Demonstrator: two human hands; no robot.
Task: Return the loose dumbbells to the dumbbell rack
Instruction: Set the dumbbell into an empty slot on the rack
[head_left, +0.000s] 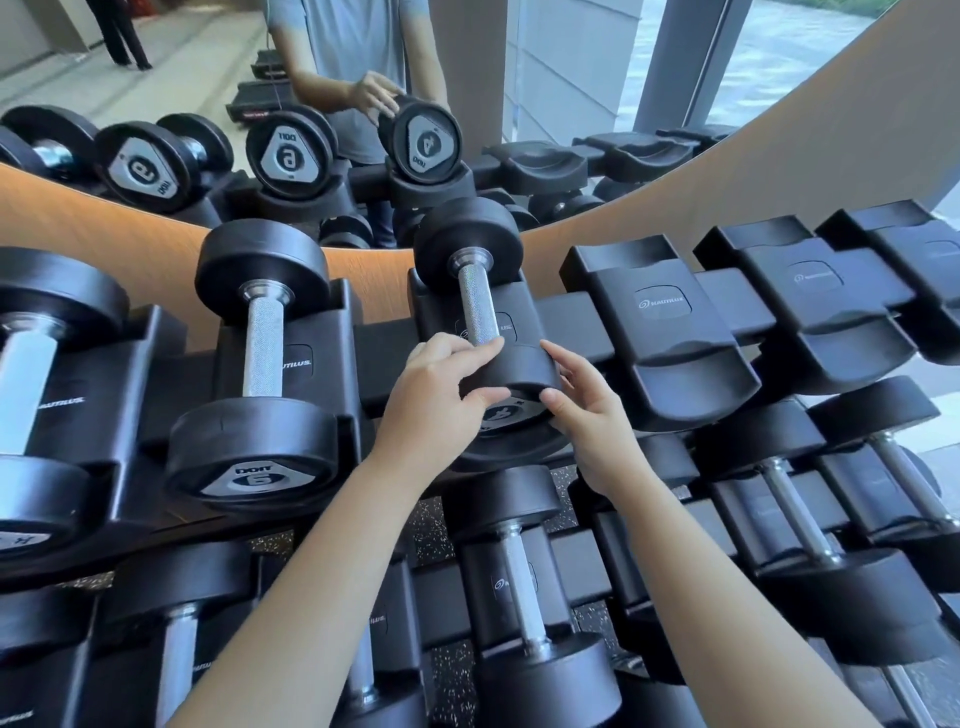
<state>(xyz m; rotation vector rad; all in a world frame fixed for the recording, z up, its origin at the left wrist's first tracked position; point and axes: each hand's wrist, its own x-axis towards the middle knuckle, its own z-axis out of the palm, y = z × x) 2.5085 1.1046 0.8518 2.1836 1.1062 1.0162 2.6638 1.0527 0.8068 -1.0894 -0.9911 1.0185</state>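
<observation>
A small black dumbbell (475, 296) marked 4 lies in a cradle on the top tier of the black dumbbell rack (571, 312), its knurled steel handle pointing away from me. My left hand (441, 395) grips the near head from the left, thumb on the end face and fingers over the top. My right hand (587, 410) holds the same head from the right. To the left a dumbbell marked 6 (260, 358) rests in its cradle.
Three empty cradles (670, 332) stand to the right on the top tier. The lower tier holds several dumbbells (524, 597). A mirror (311, 78) behind the rack reflects me and the weights. A window (753, 62) is at the far right.
</observation>
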